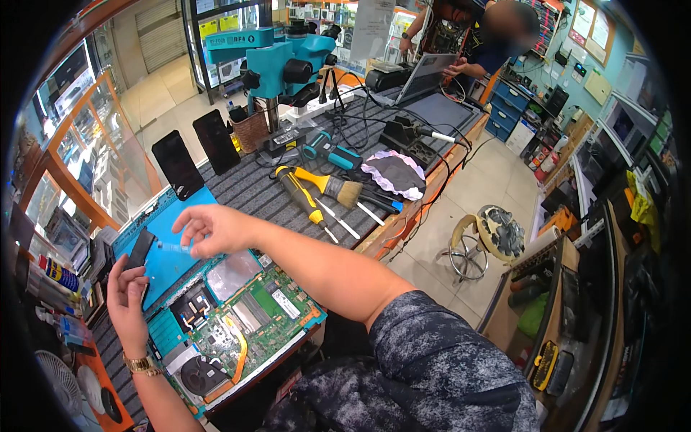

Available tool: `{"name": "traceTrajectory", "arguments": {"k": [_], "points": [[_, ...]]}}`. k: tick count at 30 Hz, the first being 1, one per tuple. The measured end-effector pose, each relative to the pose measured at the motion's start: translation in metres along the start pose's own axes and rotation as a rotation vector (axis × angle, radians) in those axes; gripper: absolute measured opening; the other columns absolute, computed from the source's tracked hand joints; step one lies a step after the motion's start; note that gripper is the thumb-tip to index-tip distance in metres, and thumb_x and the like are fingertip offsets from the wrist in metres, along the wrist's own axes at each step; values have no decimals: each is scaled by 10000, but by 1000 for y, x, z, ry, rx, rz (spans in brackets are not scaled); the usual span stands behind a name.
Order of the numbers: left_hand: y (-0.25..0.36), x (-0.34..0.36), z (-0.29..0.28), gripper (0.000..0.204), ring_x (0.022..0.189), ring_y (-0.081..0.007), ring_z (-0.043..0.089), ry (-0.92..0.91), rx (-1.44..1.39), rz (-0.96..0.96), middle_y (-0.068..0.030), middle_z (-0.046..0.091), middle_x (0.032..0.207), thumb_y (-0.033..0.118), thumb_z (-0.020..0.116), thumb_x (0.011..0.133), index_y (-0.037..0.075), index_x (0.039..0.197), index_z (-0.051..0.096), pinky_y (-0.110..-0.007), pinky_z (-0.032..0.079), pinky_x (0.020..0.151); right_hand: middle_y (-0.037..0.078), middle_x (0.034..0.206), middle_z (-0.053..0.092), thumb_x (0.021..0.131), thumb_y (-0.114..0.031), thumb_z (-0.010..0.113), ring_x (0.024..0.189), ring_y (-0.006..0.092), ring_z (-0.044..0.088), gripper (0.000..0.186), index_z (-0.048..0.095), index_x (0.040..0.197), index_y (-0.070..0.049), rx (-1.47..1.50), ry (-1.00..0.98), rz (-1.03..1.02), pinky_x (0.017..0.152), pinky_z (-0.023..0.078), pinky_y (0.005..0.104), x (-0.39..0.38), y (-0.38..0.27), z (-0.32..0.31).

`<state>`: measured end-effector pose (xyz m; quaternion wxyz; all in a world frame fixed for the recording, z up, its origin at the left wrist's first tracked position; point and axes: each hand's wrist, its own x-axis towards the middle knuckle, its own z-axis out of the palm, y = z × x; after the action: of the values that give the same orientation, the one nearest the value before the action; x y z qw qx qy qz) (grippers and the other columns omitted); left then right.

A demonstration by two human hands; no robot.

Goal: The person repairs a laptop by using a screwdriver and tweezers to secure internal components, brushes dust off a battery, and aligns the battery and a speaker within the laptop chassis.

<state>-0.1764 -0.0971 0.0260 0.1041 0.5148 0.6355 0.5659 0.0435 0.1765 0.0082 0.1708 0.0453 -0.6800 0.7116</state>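
An opened laptop base [270,317] lies in front of me, its green circuit board, copper heat pipe [240,353] and black fan [203,374] exposed. Over its far edge, my right hand [216,229] pinches a slim, clear bluish tube [173,248] that looks like a syringe. My left hand [128,306], with a gold-coloured watch [141,364] on its wrist, is at the laptop's left side. Its curled fingers hold a flat black piece [141,248], which rises from the fingertips close to the tube. A blue work mat [180,263] is under and beyond both hands.
Two black phones [178,164] stand beyond the mat. A yellow-black screwdriver [306,194], brush [338,189], teal power tool [331,151] and crumpled cloth [394,174] lie rightward. A teal microscope [281,65] stands behind. Another person handles a laptop [426,75] at the far end.
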Motion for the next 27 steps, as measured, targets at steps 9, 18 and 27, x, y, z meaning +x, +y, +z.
{"name": "traceTrajectory", "arguments": {"k": [9, 18, 27], "points": [[36, -14, 42, 1317, 1294, -227, 625, -163, 40, -63, -165, 586, 1597, 803, 879, 828, 76, 1785, 338, -404, 520, 1101, 83, 1195, 751, 779, -162, 955, 987, 181, 717, 769, 630, 1466, -40, -229, -83, -58, 868, 611, 369, -2, -8, 27], [42, -17, 60, 1179, 1229, -217, 706, -153, -118, -34, -119, 615, 1426, 512, 968, 887, 11, 1757, 351, -361, 581, 1042, 67, 1230, 742, 734, -273, 1002, 1034, 186, 716, 792, 683, 1432, -77, -335, -74, -44, 887, 611, 372, -3, -10, 30], [36, -16, 60, 969, 1204, -197, 699, -139, -86, -23, -102, 629, 1380, 317, 900, 963, 3, 1731, 399, -352, 569, 1036, 86, 1216, 752, 720, -302, 1020, 1011, 202, 720, 812, 682, 1412, -47, -331, -61, -48, 901, 609, 373, -4, -12, 34]]}}
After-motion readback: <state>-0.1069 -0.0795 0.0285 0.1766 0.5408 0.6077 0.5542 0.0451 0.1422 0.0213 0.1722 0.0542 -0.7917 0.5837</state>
